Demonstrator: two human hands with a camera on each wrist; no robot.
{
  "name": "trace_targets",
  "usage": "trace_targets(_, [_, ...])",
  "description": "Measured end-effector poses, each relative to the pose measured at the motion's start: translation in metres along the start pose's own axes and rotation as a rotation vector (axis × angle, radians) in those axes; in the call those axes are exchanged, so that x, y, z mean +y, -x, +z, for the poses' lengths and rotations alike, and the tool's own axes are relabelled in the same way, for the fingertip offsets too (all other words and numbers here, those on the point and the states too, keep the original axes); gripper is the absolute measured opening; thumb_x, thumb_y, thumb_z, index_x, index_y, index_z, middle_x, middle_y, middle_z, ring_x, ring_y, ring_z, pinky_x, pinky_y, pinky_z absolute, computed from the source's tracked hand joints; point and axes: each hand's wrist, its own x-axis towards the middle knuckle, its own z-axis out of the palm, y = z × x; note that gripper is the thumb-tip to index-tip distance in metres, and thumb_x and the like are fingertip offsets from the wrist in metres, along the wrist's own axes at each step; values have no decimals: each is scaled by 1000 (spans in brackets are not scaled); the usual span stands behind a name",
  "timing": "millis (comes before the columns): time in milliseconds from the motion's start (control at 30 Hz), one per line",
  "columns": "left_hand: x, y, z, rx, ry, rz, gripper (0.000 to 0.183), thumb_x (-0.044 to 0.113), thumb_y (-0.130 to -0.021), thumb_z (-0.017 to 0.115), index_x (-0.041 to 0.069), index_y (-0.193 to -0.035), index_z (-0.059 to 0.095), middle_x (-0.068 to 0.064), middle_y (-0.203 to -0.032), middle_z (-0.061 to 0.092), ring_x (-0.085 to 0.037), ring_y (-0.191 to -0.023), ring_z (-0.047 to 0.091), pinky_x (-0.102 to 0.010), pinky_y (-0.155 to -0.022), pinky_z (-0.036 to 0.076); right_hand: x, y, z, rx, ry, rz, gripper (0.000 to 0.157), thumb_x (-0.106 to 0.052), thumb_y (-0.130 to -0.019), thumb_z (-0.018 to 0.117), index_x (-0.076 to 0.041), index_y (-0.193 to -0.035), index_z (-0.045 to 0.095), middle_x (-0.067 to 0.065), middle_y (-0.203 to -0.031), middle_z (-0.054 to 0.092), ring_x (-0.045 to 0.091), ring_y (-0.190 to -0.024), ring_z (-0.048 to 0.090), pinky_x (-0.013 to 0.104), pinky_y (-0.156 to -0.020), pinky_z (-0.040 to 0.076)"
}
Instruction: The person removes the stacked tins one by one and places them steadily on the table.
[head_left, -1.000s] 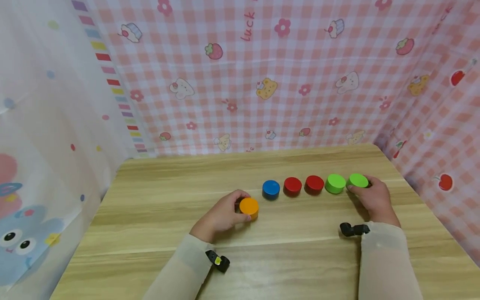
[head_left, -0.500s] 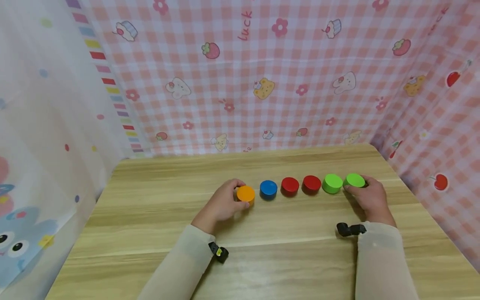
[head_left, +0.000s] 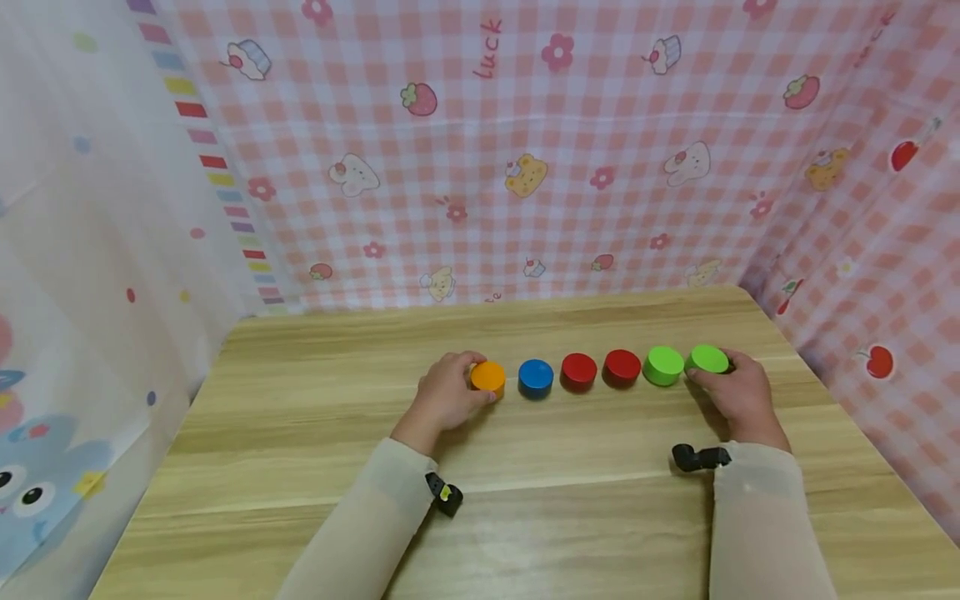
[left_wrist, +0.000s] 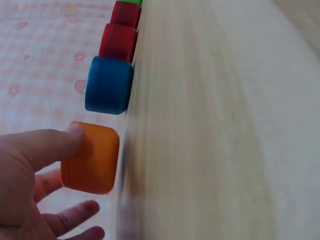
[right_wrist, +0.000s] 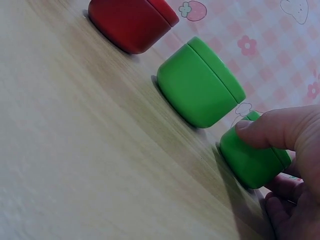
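Observation:
My left hand (head_left: 448,392) pinches an orange round lidded tin (head_left: 488,377) between thumb and fingers, at the left end of a row. In the left wrist view the orange tin (left_wrist: 95,159) is upright close to the tabletop; whether it touches is unclear. Beside it, a small gap away, stands a blue tin (head_left: 536,379). Two red tins, one left (head_left: 578,372) and one right (head_left: 621,368), follow, then a green tin (head_left: 663,366). At the right end my right hand (head_left: 738,396) grips a second green tin (right_wrist: 255,155), its thumb on the near side.
The row stands on a wood-grain table (head_left: 525,517), toward its back edge. A pink checked cloth (head_left: 465,150) hangs behind and continues on the right. On the left hangs a white patterned cloth (head_left: 112,208). Small black devices sit at both sleeve cuffs.
My left hand has carried the orange tin back and slightly left, from in front of the row into line beside the blue tin. The right hand keeps its grip on the end green tin.

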Motion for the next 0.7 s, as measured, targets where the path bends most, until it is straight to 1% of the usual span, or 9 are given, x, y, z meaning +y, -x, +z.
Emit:
trace_targets(200, [4,3,1,0,-47,-30,60,37,-91,83,22,-146,61,-10,-136,61,-35,-119,57,-51,-98,42,-2,1,1,-1,9,-15,72,-19,-99,71,12,-156,38,37,-156,41,52,-144,41,64,-117,37])
trace_targets(333, [5,4,0,0,-69,-49,61,37,-91,83,22,-146,61,-11,-136,61,-35,-118,57,-50,-95,41,-4,1,3,-6,-2,-22,74,-17,-98,72,12,-156,37,38,-156,41,53,-144,40,64,-117,36])
trace_targets(433, [4,4,0,0,-77,-52,62,36,-91,83,22,-147,61,-11,-138,61,-36,-120,57,-52,-98,42,-6,0,4,-16,-22,-18,78,-16,-98,71,12,-158,31,38,-159,37,52,-145,39,63,-118,35])
trace_targets(533, [2,3,-1,-6,-61,-53,67,35,-90,84,22,-150,58,-12,-144,60,-38,-127,57,-57,-104,41,-8,0,4,-33,-56,0,83,-15,-98,69,10,-162,23,37,-163,31,50,-147,36,62,-120,34])
trace_targets(667, [-2,4,-3,-24,-9,-61,81,35,-88,86,21,-158,48,-13,-155,54,-39,-140,50,-63,-115,35,-10,2,3,-44,-142,68,84,-15,-99,61,3,-166,15,31,-168,24,45,-150,30,60,-122,30])
trace_targets(700, [-3,5,-3,-29,2,-62,84,36,-88,86,22,-160,46,-13,-157,52,-39,-143,48,-64,-117,33,-11,2,3,-40,-167,87,83,-18,-100,59,0,-167,14,28,-170,21,44,-152,28,59,-124,28])
